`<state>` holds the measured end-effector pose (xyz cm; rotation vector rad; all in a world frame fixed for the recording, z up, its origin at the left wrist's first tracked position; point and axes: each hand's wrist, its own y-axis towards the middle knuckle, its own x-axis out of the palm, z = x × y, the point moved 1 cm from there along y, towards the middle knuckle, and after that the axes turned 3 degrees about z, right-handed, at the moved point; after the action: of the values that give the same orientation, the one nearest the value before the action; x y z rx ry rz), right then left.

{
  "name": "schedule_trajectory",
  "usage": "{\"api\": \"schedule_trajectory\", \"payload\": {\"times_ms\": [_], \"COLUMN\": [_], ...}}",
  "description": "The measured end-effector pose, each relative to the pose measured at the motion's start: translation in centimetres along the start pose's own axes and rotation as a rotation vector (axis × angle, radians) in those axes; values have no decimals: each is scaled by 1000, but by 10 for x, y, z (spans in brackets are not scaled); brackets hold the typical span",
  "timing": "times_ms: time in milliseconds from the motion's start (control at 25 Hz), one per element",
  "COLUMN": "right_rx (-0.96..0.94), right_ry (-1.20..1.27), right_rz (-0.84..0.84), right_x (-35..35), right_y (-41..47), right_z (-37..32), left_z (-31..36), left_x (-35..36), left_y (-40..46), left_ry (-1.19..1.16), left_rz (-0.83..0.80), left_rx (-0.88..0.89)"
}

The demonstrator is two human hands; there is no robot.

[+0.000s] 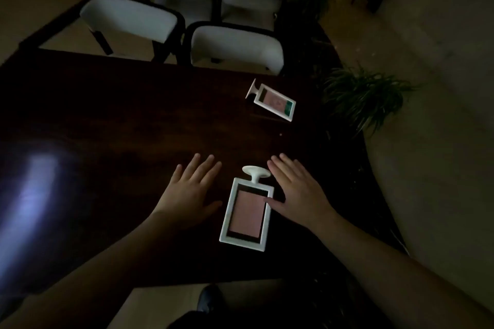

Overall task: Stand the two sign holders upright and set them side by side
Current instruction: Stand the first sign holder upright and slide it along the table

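Note:
Two white sign holders lie flat on a dark wooden table. The near sign holder has a pink card in its frame and its round foot points away from me. The far sign holder lies near the table's right edge, foot toward the left, with a pink and green card. My left hand rests flat on the table just left of the near holder, fingers spread. My right hand is flat on its right side, thumb touching the frame's right rim. Neither hand holds anything.
Several white chairs stand along the table's far side. Potted green plants sit on the floor past the right edge. A bright glare patch lies on the table at the left. The room is dim.

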<state>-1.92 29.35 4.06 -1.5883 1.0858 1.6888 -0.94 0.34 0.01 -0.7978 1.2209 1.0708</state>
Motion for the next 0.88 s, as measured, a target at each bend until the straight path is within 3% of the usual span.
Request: {"api": "schedule_trajectory", "payload": {"times_ms": [160, 400, 880], "right_rx": [38, -53, -84], "right_ry": [-69, -81, 140], "right_rz": [-136, -283, -237], "right_x": [38, 83, 109], "right_y": [-14, -23, -20], "right_z": [21, 37, 41], "left_z": [-4, 0, 13], "left_x": [38, 69, 88], "left_y": [3, 0, 1], "left_ry": [114, 194, 200], "left_rz": [-145, -261, -363], "left_rx": [64, 112, 130]}}
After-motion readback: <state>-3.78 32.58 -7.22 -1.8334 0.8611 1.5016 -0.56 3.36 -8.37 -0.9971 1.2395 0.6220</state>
